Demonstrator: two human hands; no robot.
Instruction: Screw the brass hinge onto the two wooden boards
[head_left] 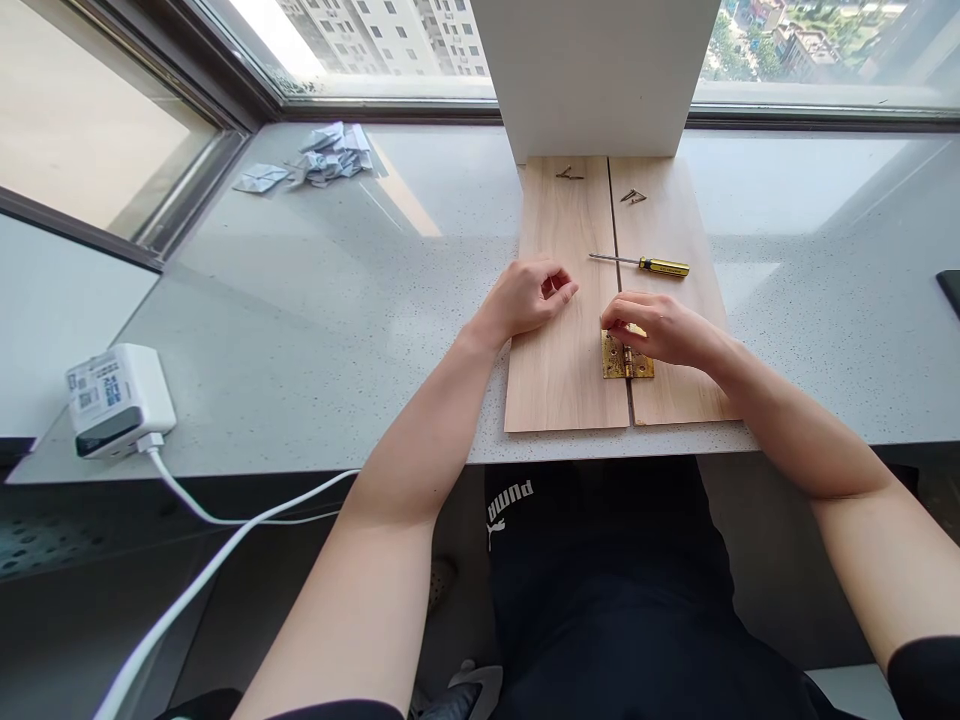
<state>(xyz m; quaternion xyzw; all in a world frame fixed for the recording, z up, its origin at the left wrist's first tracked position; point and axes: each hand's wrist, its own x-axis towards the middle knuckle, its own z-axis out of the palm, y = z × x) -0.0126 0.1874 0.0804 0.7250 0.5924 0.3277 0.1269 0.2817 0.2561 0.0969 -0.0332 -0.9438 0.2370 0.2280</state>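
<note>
Two pale wooden boards, a left board (566,390) and a right board (686,395), lie side by side with a narrow dark gap between them. A brass hinge (616,362) lies open across that gap near the front edge. Over its upper left part my right hand (660,328) has thumb and fingers pinched together; whatever they hold is too small to make out. My left hand (529,295) rests on the left board, fingers loosely curled in, with nothing visible in them. Beyond both hands lies a screwdriver (664,267) with a yellow and black handle, its shaft crossing the gap.
Small screws lie on the far ends of both boards, one group on the left (568,174), another on the right (634,197). Crumpled papers (334,155) sit by the window. A white plugged-in adapter (124,400) stands at left. A white pillar (596,80) rises behind the boards.
</note>
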